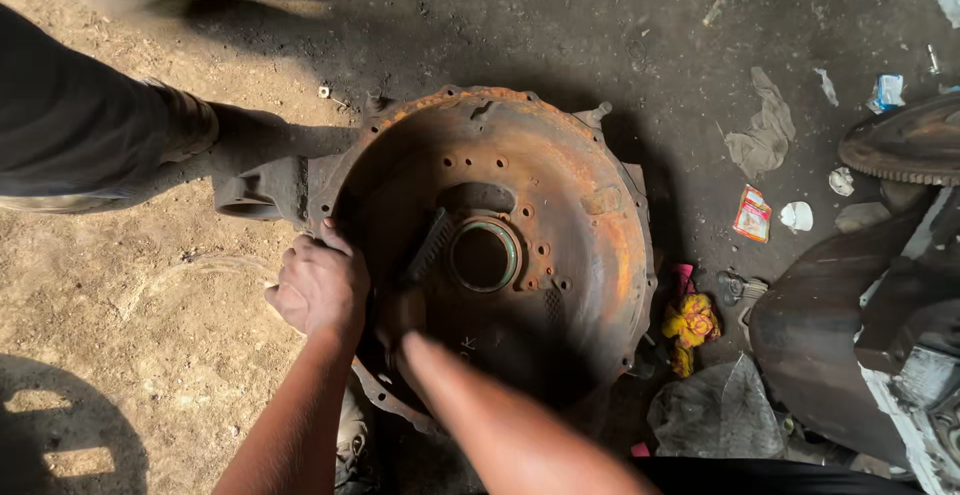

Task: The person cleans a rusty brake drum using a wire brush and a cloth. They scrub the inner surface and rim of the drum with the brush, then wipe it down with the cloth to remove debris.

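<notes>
On the dirt floor sits the rusty round cast-metal housing (560, 205); left hand (320, 285) curls closed over its near rim, right hand (405, 320) reaches inside by the dark ribbed bar (430, 245), its finger position too shadowed to tell.

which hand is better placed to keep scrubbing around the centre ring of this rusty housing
Probably the right hand: it is inside the rusty housing, holding the brush beside the centre ring. The left hand grips the rim.
</notes>
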